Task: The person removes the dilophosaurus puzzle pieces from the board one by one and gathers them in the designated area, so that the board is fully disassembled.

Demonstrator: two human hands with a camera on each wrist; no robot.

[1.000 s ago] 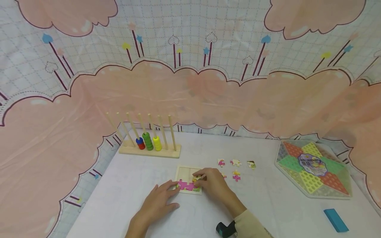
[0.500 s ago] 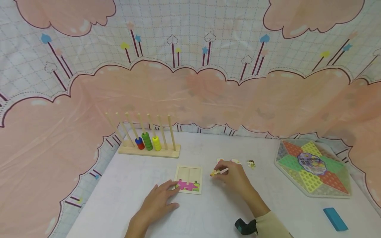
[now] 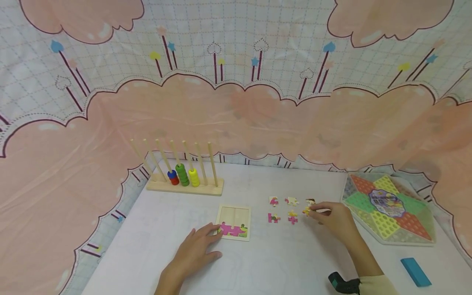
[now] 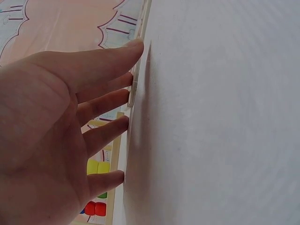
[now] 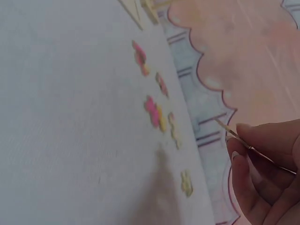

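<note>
At three o'clock from wooden frame (image 3: 249, 221), thin puzzle piece (image 3: 306, 212), pinched between thumb and fingers of right hand (image 3: 334, 217). Probably light and stiff; better to take by the edges. At the frame's eight o'clock, left hand (image 3: 195, 249), fingers extended loosely.

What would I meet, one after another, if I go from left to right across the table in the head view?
Bead abacus, wooden puzzle board, loose yellow-and-pink piece, right grip, blue block.
</note>
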